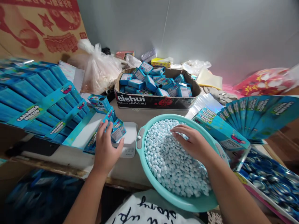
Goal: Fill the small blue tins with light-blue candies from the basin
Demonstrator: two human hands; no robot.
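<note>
Pale-blue candies [163, 165] fill the teal basin [184, 206] in the head view, right under the right hand [192, 141]; its fingers are bent, but I can't tell if they're pinching any. Left hand [106, 151] is spread loose by the small blue carton [118, 130] at the white scale [131, 132], gripping nothing I can see. My worry: a sloppy scoop could fling candies over the rim, or a stray left thumb could tip that carton.
</note>
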